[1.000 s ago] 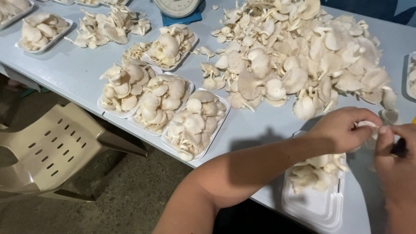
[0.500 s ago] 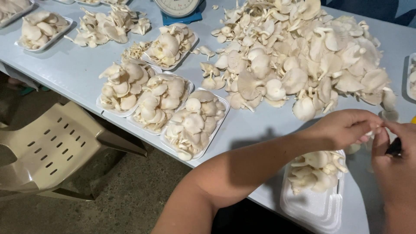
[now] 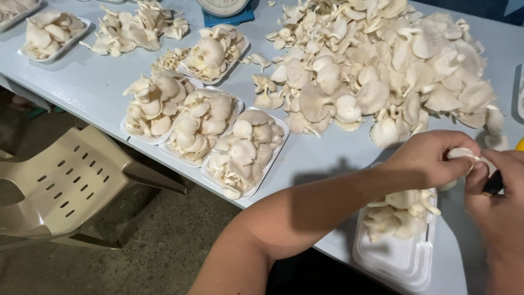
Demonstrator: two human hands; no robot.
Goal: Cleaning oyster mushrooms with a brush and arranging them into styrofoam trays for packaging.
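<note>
Left hand (image 3: 431, 158) pinching, right hand (image 3: 499, 186) curled, fingertips meeting.

The person's left forearm (image 3: 305, 213) is bare from the elbow down, rounded and full, with no sleeve, watch or band showing on it. The left hand (image 3: 428, 158) wears no glove and no ring that can be seen. The right hand (image 3: 499, 210), at the right edge, is likewise bare; its wrist runs out of view.
</note>
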